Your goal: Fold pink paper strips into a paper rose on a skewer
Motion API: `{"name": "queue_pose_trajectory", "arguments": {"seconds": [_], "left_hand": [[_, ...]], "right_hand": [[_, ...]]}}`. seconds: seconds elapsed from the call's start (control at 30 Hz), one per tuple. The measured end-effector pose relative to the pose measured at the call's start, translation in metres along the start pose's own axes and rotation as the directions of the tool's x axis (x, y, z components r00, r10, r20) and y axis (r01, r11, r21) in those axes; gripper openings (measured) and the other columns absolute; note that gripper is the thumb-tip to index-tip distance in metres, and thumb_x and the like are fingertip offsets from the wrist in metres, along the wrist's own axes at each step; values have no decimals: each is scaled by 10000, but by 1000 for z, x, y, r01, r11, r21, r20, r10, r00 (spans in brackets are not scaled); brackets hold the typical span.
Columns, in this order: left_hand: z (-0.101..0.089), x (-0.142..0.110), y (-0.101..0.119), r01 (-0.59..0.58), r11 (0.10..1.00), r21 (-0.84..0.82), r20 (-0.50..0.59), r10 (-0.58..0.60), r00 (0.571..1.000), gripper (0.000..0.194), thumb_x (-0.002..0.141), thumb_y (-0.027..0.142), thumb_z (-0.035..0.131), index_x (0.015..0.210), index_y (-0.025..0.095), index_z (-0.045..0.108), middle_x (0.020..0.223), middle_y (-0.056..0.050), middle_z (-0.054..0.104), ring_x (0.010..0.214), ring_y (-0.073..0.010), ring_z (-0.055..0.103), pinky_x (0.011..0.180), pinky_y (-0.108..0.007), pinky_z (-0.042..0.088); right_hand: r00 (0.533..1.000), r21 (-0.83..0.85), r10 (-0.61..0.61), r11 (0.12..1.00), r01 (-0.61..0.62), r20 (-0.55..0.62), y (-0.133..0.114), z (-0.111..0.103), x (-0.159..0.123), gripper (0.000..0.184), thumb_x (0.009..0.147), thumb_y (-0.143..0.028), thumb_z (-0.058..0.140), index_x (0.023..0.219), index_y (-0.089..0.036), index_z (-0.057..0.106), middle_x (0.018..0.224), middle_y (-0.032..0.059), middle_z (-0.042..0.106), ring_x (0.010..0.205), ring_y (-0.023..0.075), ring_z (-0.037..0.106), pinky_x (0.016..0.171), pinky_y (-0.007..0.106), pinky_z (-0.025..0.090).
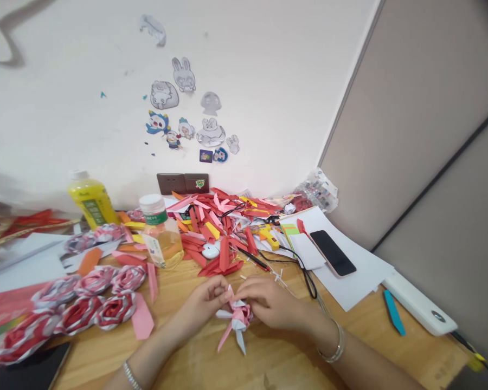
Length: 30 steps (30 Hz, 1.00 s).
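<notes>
Between my two hands, just above the wooden table, is a pink and white folded paper flower (241, 315) with pointed strips sticking out toward me. The fingers of my left hand (209, 297) pinch its upper left edge. My right hand (264, 298) grips the flower from the upper right, its fingertips close to those of the left. Part of the flower is hidden behind the fingers. Beyond my hands lies a heap of red, pink and orange folded paper strips (223, 252). Finished paper roses (116, 310) in red, pink and white stand in rows on the left.
A yellow drink bottle (92, 201) and a clear jar of amber liquid (162, 238) stand at the back left. A yellow glue gun (268, 236), a phone (333, 252) on white paper, a white power strip (421, 303) and a blue strip (394, 312) lie to the right.
</notes>
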<state>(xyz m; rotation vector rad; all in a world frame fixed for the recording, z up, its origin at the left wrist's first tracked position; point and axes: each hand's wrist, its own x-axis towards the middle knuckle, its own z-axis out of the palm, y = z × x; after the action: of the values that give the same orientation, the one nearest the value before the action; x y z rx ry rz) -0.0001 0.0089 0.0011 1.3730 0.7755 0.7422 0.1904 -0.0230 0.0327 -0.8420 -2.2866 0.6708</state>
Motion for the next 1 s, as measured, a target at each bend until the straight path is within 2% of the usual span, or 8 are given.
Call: {"name": "queue_pose_trajectory", "arguments": {"seconds": [0.13, 0.3, 0.5, 0.7, 0.77, 0.83, 0.9, 1.0], "left_hand": [[-1, 4, -8, 8, 998, -58, -37, -10, 999, 400, 662, 519, 653, 684, 171, 457, 539, 76, 507, 487, -70, 433, 484, -186, 293], [-1, 3, -10, 14, 998, -62, -36, -16, 999, 394, 674, 510, 649, 691, 167, 455, 546, 70, 520, 491, -71, 446, 486, -186, 297], [1, 2, -6, -3, 993, -121, -26, 0, 1000, 375, 661, 473, 681, 692, 164, 472, 553, 73, 521, 505, -69, 459, 497, -181, 317], [4, 0, -3, -62, 983, -175, -71, 50, 996, 353, 658, 449, 698, 685, 160, 498, 565, 58, 553, 518, -83, 516, 518, -197, 381], [5, -2, -2, -82, 979, -188, -71, 70, 995, 341, 665, 443, 697, 691, 160, 508, 576, 49, 574, 529, -90, 540, 538, -208, 411], [3, -4, 0, -100, 972, -214, -71, 86, 994, 320, 677, 429, 694, 710, 164, 518, 607, 39, 599, 552, -99, 566, 564, -224, 443], [1, -6, 0, -127, 964, -234, -69, 114, 991, 286, 697, 407, 685, 734, 169, 532, 653, 27, 621, 592, -111, 590, 595, -241, 468], [-2, -6, -1, -176, 965, -195, -67, 166, 984, 227, 725, 370, 670, 748, 170, 565, 704, 11, 635, 645, -120, 604, 621, -245, 480]], "right_hand": [[999, -32, -54, 998, 54, 2, -2, 4, 1, 407, 769, 2, 374, 1021, -187, 631, 918, 56, 614, 868, 153, 532, 807, 285, 414], [992, -62, -127, 990, 126, -20, -4, 7, 2, 349, 777, -25, 365, 935, -160, 646, 820, 62, 590, 789, 160, 512, 739, 285, 418], [995, -67, -50, 997, 44, -91, 5, 14, 2, 370, 757, -17, 378, 975, -175, 631, 836, 50, 606, 798, 161, 513, 735, 294, 414], [971, -48, -203, 979, 198, -127, -1, 6, 5, 337, 844, -92, 342, 924, -176, 658, 801, 73, 632, 763, 168, 540, 721, 321, 427], [963, 5, -226, 973, 229, -146, -4, 0, 4, 335, 875, -126, 339, 936, -193, 662, 817, 69, 651, 817, 172, 559, 781, 341, 428], [963, 106, -148, 979, 175, -223, -6, -5, 3, 309, 893, -163, 359, 980, -214, 651, 916, 63, 656, 927, 178, 553, 862, 359, 409], [949, 283, 54, 958, 38, -309, -5, -7, 1, 262, 894, -214, 407, 1056, -228, 613, 1054, 58, 617, 1007, 180, 533, 862, 343, 426], [914, 552, 329, 820, -151, -238, -1, -5, 1, 229, 856, -312, 503, 1037, -208, 597, 1021, 54, 597, 915, 174, 568, 721, 284, 482]]}}
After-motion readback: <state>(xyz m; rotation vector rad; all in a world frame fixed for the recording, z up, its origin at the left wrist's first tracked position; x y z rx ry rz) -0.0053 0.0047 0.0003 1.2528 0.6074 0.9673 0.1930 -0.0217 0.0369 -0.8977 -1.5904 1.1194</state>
